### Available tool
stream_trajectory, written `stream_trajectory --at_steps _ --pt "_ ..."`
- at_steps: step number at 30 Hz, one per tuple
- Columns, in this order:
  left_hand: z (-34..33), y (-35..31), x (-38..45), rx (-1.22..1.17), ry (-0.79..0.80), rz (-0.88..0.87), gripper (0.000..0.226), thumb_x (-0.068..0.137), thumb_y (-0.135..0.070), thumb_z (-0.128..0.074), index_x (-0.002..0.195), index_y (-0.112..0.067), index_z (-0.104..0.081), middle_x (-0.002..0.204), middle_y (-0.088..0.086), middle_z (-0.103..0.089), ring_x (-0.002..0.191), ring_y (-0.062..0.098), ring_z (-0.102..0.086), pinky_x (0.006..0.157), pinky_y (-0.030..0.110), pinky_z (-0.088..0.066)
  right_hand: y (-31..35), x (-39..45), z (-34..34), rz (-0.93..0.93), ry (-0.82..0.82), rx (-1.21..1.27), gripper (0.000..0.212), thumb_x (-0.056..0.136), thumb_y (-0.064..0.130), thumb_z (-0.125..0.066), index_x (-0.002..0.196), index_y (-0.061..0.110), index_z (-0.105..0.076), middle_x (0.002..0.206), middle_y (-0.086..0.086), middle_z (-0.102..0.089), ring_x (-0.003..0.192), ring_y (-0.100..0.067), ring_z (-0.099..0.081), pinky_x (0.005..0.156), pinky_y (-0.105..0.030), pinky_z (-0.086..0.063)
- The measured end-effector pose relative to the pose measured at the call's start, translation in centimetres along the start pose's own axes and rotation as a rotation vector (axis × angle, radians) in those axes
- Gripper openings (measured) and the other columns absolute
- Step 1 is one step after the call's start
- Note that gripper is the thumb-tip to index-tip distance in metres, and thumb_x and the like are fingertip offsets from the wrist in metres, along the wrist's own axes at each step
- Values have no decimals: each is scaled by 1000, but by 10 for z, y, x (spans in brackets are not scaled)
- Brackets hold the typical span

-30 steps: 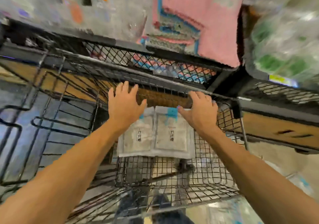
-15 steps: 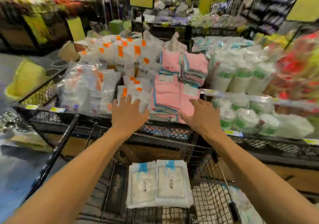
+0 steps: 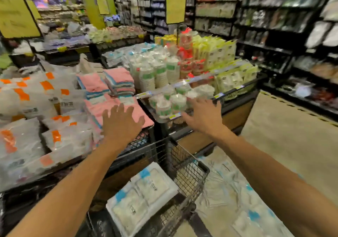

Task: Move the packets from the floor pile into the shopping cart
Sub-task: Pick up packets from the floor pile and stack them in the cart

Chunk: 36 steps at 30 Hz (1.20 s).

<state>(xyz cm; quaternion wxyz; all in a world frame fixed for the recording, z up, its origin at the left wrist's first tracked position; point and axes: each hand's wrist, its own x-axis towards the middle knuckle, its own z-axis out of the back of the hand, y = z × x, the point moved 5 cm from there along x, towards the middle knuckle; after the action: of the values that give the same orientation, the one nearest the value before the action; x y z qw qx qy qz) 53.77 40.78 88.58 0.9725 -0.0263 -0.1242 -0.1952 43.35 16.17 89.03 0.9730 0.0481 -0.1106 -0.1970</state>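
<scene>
Nearest, in the shopping cart (image 3: 190, 174), two flat white packets (image 3: 142, 198) with blue labels lie side by side on the mesh, their far ends close to the cart's far right corner; just beyond the cart's right edge, on the floor (image 3: 285, 145), the floor pile (image 3: 236, 196) of like packets spreads in a blurred heap of clear wrap with blue patches, touching or nearly touching the cart's side; which, I cannot tell.

Both forearms reach forward over the cart; the left hand (image 3: 119, 125) is spread, fingers straight and apart, holding nothing, seen against the near edge of a stack of pink towels (image 3: 102, 107) on the display bin (image 3: 139, 150), though whether it touches them is unclear; the right hand (image 3: 203, 116) is likewise open and empty, fingers loosely extended, seen against the bin's near right corner by wrapped paper cups (image 3: 164, 75).

To the left lie clear bags with orange labels (image 3: 36, 97); farther off stand yellow-green packs (image 3: 219, 54), a yellow sign (image 3: 175, 2), and dark shelving (image 3: 274, 17) along the right.
</scene>
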Motion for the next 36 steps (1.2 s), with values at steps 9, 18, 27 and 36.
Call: stream_trajectory --at_steps 9,18,27,36 --pt "6 -200 -49 -93 97 -415 72 94 -72 -24 148 -30 -47 156 8 -43 145 32 -37 118 57 -26 -180 -156 32 -448 -50 -98 67 97 71 -35 149 32 -47 150 -4 -52 138 -31 -46 110 -59 -34" --pt "16 -406 -139 -169 100 -688 71 99 -69 -26 157 -29 -35 165 7 -29 152 27 -24 123 54 -17 -342 -309 72 -708 -86 -122 64 97 66 -40 149 29 -49 150 -4 -53 143 -32 -41 118 -71 -18" --pt "-3 -557 -248 -191 122 -866 67 98 -64 -34 150 -24 -44 154 8 -45 143 29 -37 119 53 -24 -461 -441 74 -864 -17 -189 71 96 71 -37 151 26 -46 154 -8 -48 145 -35 -39 118 -69 -23" --pt "-64 -619 -250 -137 185 -939 71 96 -64 -30 156 -25 -35 151 8 -48 142 28 -40 117 53 -28 -527 -500 30 -1086 38 -114 74 95 71 -41 152 24 -41 153 -10 -47 142 -37 -41 116 -69 -23"
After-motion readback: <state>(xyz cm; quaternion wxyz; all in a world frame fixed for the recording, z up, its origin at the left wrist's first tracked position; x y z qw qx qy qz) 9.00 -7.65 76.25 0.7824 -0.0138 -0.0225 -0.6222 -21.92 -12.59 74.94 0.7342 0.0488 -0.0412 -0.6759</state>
